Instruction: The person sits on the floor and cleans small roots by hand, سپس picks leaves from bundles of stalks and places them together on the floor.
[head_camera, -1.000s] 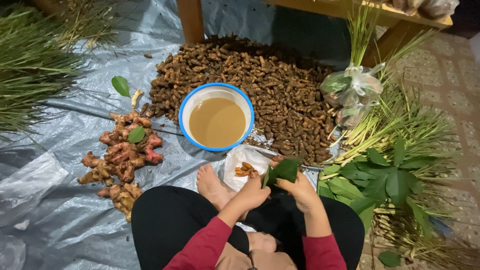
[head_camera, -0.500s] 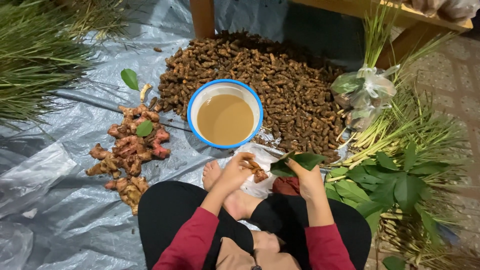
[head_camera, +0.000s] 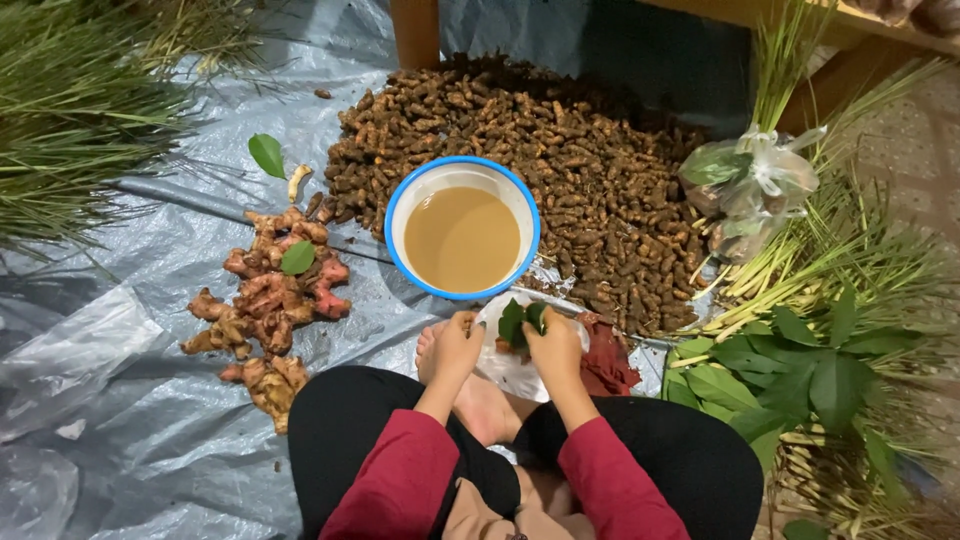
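Here, near the lower middle of the frame, both hands meet over a small white plastic bag (head_camera: 510, 365) that lies on the grey tarp (head_camera: 150, 420) just below the blue-rimmed bowl of brownish liquid (head_camera: 462, 240). The left hand (head_camera: 452, 345) is curled with its fingertips at the bag's edge, and the right hand (head_camera: 555, 345) pinches a folded green leaf (head_camera: 520, 322) against it; whether the left hand also grips the leaf cannot be told. To do this well, it seems wise to keep the leaf low over the bag's mouth, hold the plastic open with one hand, and tuck with the other. Both forearms in red sleeves reach forward from the lap, wrists bent down, elbows close. A heap of brown rhizomes (head_camera: 560, 170) fills the upper centre, ginger roots (head_camera: 270, 300) lie left.
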